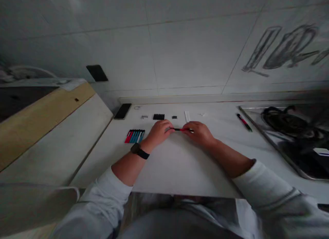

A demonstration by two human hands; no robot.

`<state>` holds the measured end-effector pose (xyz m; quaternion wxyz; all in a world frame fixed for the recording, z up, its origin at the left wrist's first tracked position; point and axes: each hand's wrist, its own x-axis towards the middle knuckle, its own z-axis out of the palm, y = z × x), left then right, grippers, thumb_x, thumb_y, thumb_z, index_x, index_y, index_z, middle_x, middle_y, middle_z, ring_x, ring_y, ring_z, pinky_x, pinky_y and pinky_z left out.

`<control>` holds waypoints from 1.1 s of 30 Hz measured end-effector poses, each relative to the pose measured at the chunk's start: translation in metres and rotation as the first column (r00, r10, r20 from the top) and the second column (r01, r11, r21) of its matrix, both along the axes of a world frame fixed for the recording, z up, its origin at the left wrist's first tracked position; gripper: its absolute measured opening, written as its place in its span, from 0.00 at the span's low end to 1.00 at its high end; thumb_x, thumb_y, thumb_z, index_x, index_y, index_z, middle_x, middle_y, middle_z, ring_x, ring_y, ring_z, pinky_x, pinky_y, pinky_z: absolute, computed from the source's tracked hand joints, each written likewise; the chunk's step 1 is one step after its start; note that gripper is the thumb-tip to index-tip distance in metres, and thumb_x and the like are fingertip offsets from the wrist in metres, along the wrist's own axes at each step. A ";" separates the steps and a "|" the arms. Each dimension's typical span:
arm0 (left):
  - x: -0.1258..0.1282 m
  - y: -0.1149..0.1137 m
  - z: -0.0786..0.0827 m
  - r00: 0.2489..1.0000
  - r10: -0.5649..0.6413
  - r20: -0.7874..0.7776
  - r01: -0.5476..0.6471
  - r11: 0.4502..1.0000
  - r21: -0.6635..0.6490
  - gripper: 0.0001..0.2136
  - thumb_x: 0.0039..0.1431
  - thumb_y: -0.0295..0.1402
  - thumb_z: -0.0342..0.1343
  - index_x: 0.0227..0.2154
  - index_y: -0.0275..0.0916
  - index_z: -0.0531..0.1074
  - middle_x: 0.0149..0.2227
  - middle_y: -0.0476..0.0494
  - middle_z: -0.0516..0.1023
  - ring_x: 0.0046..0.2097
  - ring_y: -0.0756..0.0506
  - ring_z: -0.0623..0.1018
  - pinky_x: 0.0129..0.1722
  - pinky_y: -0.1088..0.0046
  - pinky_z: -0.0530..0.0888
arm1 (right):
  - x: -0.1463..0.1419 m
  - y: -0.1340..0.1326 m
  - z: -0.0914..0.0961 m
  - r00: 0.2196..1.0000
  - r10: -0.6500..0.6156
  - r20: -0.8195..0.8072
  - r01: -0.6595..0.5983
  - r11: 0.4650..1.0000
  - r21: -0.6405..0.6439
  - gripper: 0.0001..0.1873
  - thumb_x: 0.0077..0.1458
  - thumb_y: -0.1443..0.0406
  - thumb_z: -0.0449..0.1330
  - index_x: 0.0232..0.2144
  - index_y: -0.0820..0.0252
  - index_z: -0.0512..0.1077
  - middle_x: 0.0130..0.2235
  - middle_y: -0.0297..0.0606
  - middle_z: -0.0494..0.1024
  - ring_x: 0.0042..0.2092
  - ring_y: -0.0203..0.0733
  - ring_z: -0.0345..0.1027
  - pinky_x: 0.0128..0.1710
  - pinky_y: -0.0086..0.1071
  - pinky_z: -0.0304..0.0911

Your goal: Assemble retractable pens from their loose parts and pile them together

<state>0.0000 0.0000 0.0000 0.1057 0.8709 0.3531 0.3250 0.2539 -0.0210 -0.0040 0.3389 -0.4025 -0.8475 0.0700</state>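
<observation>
Our left hand (161, 130) and right hand (200, 133) both grasp one pen (178, 129), black and red, pinched at its two ends and held crosswise between them over the white table (177, 167). Our fingers hide part of it. Around us, the table is bounded on the left by a pale box (69, 129) and on the right by a metal tray (272, 148) with dark things in it; the wall (187, 57) stands behind. Our left forearm, wearing one watch (139, 151), passes close beside a row of barrels (135, 136), red at the left and blue beyond (we make out at least six, but they blur together). Along the far side we count one phone (122, 111), one thin ring (137, 107), a cluster of tiny bits (144, 116) too small to number, one row of black parts (158, 117), one small dark piece (174, 117), what look like two white strips (187, 116) just beyond our right hand, and a few pale scraps (202, 114). One more pen, the spare (244, 122), pink and black, lies well apart near the tray.
</observation>
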 end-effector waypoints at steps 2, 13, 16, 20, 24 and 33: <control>0.000 0.000 0.001 1.000 -0.001 -0.001 0.001 1.000 -0.002 0.02 0.64 0.30 0.63 0.36 0.38 0.78 0.39 0.43 0.80 0.43 0.44 0.78 0.44 0.66 0.73 | -0.001 0.000 0.001 1.000 0.006 0.001 -0.006 1.000 -0.006 0.07 0.64 0.64 0.61 0.38 0.56 0.80 0.38 0.39 0.83 0.38 0.43 0.76 0.41 0.34 0.66; -0.001 -0.001 0.001 0.997 0.071 -0.006 -0.071 0.997 0.037 0.03 0.63 0.31 0.64 0.38 0.39 0.77 0.40 0.44 0.79 0.44 0.43 0.78 0.46 0.64 0.74 | 0.002 0.002 0.001 1.000 -0.009 0.010 0.010 1.000 -0.025 0.09 0.64 0.62 0.60 0.41 0.56 0.79 0.39 0.41 0.82 0.39 0.45 0.75 0.41 0.36 0.67; -0.003 0.000 0.001 0.993 0.114 0.026 -0.115 0.992 0.053 0.03 0.63 0.31 0.63 0.38 0.39 0.76 0.40 0.43 0.79 0.45 0.43 0.78 0.47 0.63 0.74 | 0.005 0.006 0.000 0.995 -0.045 -0.088 0.040 0.997 -0.060 0.10 0.63 0.60 0.61 0.42 0.55 0.80 0.42 0.42 0.83 0.42 0.47 0.76 0.45 0.39 0.68; -0.004 0.001 0.001 0.990 0.132 0.054 -0.135 0.990 0.050 0.03 0.63 0.30 0.62 0.38 0.38 0.75 0.40 0.43 0.78 0.44 0.43 0.78 0.47 0.63 0.75 | 0.006 0.013 -0.004 0.942 -0.113 -0.316 0.036 0.970 -0.240 0.11 0.58 0.58 0.65 0.41 0.54 0.80 0.41 0.40 0.83 0.38 0.45 0.75 0.42 0.39 0.70; -0.003 0.000 0.001 0.992 0.117 0.051 -0.119 0.992 0.031 0.04 0.63 0.32 0.63 0.38 0.39 0.75 0.40 0.43 0.78 0.44 0.43 0.77 0.47 0.63 0.74 | 0.003 0.017 -0.004 0.765 -0.188 -0.616 -0.130 0.892 -0.434 0.16 0.51 0.54 0.71 0.39 0.55 0.78 0.35 0.36 0.80 0.35 0.41 0.73 0.39 0.37 0.70; -0.002 -0.008 0.000 0.987 -0.116 0.109 0.138 0.966 -0.219 0.21 0.75 0.46 0.42 0.58 0.40 0.69 0.51 0.36 0.79 0.52 0.42 0.79 0.53 0.61 0.75 | 0.005 0.016 0.007 0.395 -0.380 -0.837 -0.392 0.754 -0.527 0.24 0.48 0.54 0.73 0.46 0.50 0.73 0.39 0.33 0.80 0.40 0.40 0.77 0.44 0.38 0.74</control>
